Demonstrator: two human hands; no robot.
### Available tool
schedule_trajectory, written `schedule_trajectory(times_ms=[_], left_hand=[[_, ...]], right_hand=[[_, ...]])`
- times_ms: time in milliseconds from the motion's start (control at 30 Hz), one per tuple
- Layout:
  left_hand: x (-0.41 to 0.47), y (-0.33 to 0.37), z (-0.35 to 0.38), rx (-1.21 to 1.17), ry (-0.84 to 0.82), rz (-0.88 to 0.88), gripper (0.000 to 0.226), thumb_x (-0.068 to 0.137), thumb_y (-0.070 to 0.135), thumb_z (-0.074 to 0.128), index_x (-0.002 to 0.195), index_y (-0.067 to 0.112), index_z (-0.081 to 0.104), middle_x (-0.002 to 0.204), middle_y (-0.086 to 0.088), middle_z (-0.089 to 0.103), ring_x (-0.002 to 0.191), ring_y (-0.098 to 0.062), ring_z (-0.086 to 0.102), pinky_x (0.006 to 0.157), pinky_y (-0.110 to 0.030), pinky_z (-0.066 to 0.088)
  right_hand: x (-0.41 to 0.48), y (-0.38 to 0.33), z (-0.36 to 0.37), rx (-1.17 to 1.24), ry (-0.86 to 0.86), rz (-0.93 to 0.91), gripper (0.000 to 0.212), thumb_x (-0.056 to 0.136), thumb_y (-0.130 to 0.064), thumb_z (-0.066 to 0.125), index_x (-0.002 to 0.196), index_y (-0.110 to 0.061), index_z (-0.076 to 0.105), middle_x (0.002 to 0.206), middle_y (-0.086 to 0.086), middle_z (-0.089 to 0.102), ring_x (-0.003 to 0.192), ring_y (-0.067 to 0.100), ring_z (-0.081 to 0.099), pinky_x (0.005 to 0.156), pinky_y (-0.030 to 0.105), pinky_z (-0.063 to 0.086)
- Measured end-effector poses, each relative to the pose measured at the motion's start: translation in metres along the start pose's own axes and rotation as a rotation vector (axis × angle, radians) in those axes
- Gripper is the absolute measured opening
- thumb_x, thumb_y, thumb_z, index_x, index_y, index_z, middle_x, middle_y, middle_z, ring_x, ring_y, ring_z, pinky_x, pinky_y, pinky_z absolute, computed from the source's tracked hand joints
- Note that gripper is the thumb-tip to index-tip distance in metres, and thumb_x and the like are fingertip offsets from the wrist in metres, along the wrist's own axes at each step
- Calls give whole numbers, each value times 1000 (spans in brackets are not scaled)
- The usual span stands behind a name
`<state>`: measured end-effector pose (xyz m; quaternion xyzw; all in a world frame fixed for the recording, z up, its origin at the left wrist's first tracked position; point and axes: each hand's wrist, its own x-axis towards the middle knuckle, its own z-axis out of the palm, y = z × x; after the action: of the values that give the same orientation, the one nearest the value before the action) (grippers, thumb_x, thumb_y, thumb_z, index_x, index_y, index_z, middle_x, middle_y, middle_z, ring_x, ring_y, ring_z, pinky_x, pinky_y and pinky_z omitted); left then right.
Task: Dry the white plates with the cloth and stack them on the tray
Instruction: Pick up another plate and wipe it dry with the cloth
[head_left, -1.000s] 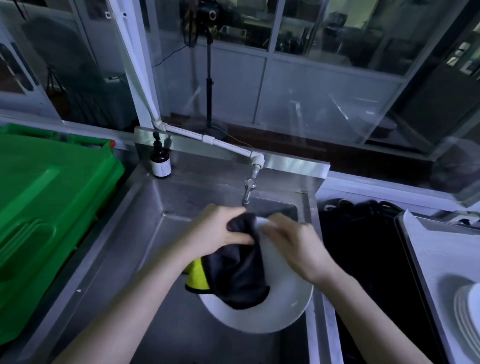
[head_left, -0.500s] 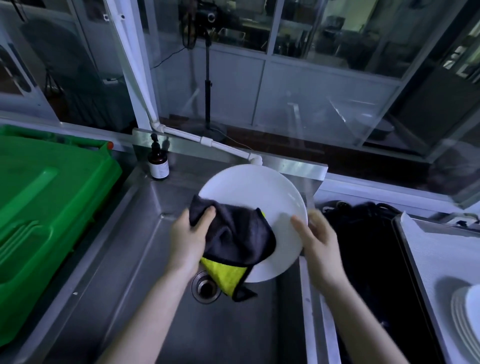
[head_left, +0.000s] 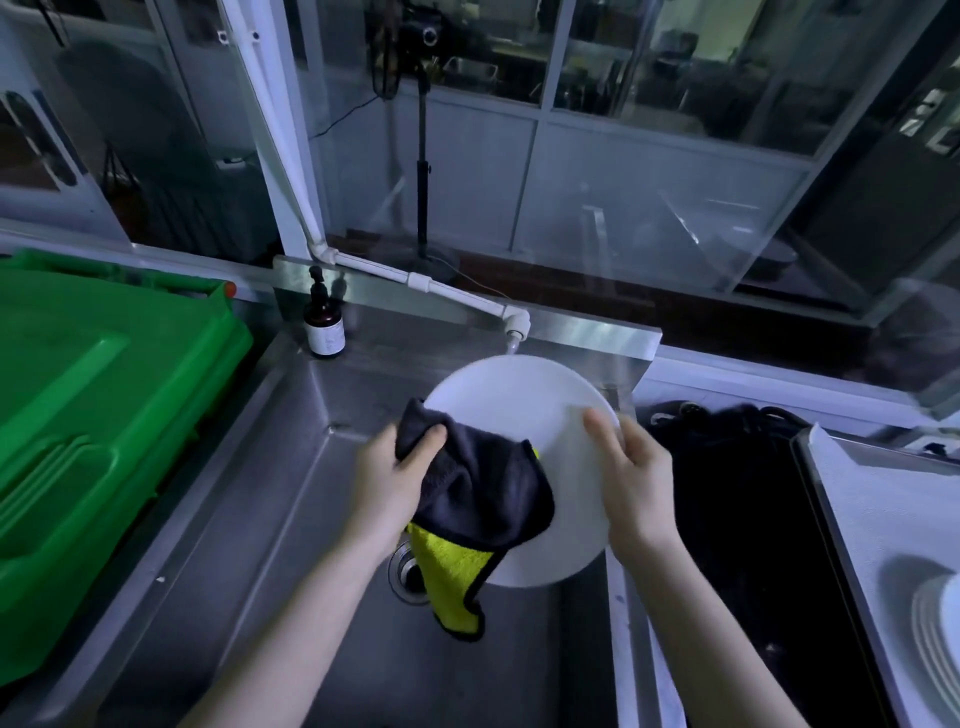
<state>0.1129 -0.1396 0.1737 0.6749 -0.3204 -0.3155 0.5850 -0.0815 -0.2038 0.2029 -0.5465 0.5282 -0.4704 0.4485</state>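
Over the steel sink I hold a white plate (head_left: 519, 405) tilted upright, its face toward me. My right hand (head_left: 636, 483) grips its right rim, thumb on the face. My left hand (head_left: 392, 480) grips a dark grey cloth with a yellow underside (head_left: 483, 499) and presses it against the plate's lower left. A yellow corner of the cloth hangs down over the drain. At the far right a stack of white plates (head_left: 935, 639) sits on a white tray (head_left: 878, 509).
A green plastic bin (head_left: 93, 415) fills the left side. A brown pump bottle (head_left: 323, 325) stands at the sink's (head_left: 249, 519) back left corner, with a white tap (head_left: 511, 327) just behind the plate. Something black (head_left: 737, 493) lies between sink and tray.
The plate went from face-down low in the sink to upright in front of the tap. The cloth now hangs lower, and my right thumb sits further onto the plate's face.
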Motion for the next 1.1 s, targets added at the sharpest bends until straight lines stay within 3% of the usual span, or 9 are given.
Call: schedule_trajectory(times_ms=[133, 233, 333, 433, 500, 667, 833, 933, 1100], left_hand=[[17, 9, -8, 257, -246, 243, 31, 78, 32, 80, 89, 6, 68, 81, -4, 72, 76, -14, 65, 69, -35, 49], [20, 23, -4, 511, -529, 384, 25, 71, 40, 84, 75, 25, 65, 67, 2, 64, 63, -4, 55, 63, -23, 44], [18, 18, -3, 350, -310, 290, 22, 79, 29, 81, 82, 11, 69, 72, -7, 69, 67, -7, 55, 65, -30, 44], [13, 3, -7, 133, -84, 152, 12, 87, 21, 74, 78, 22, 66, 69, 12, 70, 68, 3, 61, 63, -20, 46], [14, 1, -9, 189, -140, 206, 18, 84, 17, 76, 74, 24, 63, 66, 13, 68, 63, 9, 58, 60, -14, 44], [18, 14, -1, 546, -507, 434, 46, 68, 42, 86, 76, 2, 64, 68, -12, 64, 61, -10, 47, 61, -35, 40], [6, 3, 1, 5, -46, 35, 36, 77, 42, 74, 84, 8, 69, 78, -7, 73, 78, -19, 67, 70, -37, 52], [-11, -4, 19, -194, 154, -152, 26, 87, 40, 67, 87, 14, 69, 81, -3, 73, 86, -24, 70, 77, -42, 55], [12, 1, -7, -130, 88, -55, 22, 80, 39, 73, 81, 17, 68, 75, 7, 73, 77, -11, 69, 76, -41, 56]], right_hand=[[2, -12, -3, -363, -272, -244, 45, 94, -35, 65, 60, -13, 45, 52, -11, 40, 52, 2, 35, 54, 21, 29], [5, -21, 3, -584, -514, -406, 36, 93, -36, 65, 66, -14, 58, 55, 1, 47, 57, 0, 36, 55, 22, 34], [7, -14, -2, -430, -315, -287, 41, 94, -37, 66, 77, 1, 61, 62, 4, 47, 62, 7, 39, 58, 32, 34], [3, -7, -8, -207, -79, -131, 46, 96, -33, 63, 72, 4, 48, 60, -2, 40, 59, 10, 36, 57, 32, 29], [1, -8, -7, -266, -153, -162, 47, 96, -31, 62, 65, -4, 40, 55, -10, 34, 55, 5, 32, 53, 28, 27], [-3, -19, 3, -569, -528, -414, 40, 94, -25, 68, 60, -18, 48, 53, -9, 34, 53, 2, 32, 52, 19, 28], [-6, -19, 2, 2, 55, -51, 38, 95, -26, 65, 67, -2, 56, 59, -6, 47, 58, 6, 41, 55, 27, 34], [-26, -7, 27, 230, 329, 132, 33, 97, -32, 59, 68, -16, 57, 61, -9, 49, 63, 8, 44, 64, 30, 40], [-5, -13, -3, 63, -168, -52, 24, 85, -38, 73, 93, -16, 69, 86, 8, 71, 78, 13, 63, 71, 34, 50]])
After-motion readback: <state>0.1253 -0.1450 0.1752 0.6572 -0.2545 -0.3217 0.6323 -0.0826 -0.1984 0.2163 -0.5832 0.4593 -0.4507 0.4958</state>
